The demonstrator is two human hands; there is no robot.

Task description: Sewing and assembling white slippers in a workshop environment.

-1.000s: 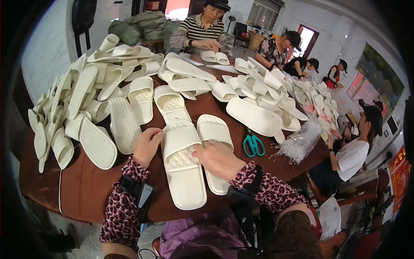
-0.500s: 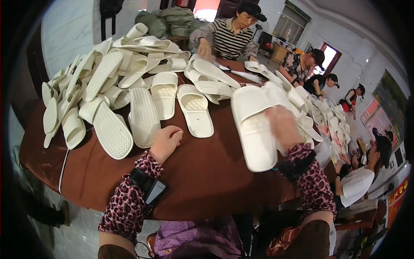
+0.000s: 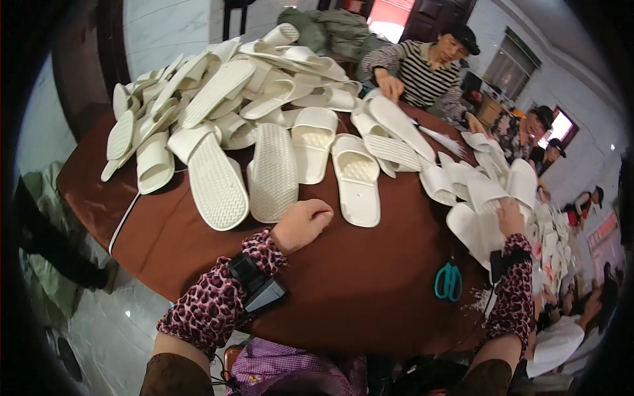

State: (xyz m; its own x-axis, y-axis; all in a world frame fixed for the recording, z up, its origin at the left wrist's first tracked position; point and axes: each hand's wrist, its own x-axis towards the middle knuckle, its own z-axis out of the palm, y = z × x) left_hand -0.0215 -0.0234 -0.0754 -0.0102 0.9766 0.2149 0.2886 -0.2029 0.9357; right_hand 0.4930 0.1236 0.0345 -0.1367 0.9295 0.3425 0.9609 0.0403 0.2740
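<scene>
My right hand [image 3: 512, 218] is at the right side of the table, its fingers closed on a white slipper [image 3: 487, 191]. Another white slipper [image 3: 470, 231] lies under that one, overlapping it. My left hand [image 3: 302, 224] rests on the brown tablecloth, loosely curled, with nothing visible in it. Just beyond it lies a slipper with its textured sole up [image 3: 274, 175]. To its right is a slipper with a quilted insole [image 3: 357, 188], lying face up. Teal-handled scissors [image 3: 449, 282] lie left of my right forearm, their blades hard to make out.
A tall heap of white slippers [image 3: 218, 92] covers the far left of the table [image 3: 370, 290]. More slippers spread along the right. Across from me a person in a striped top [image 3: 426, 76] reaches toward slippers, near clear plastic strips [image 3: 446, 142]. Other people sit farther right.
My right hand has carried the white slippers rightward and down onto the right-hand group, uncovering the scissors. The view has turned right. My left hand stays curled on the table.
</scene>
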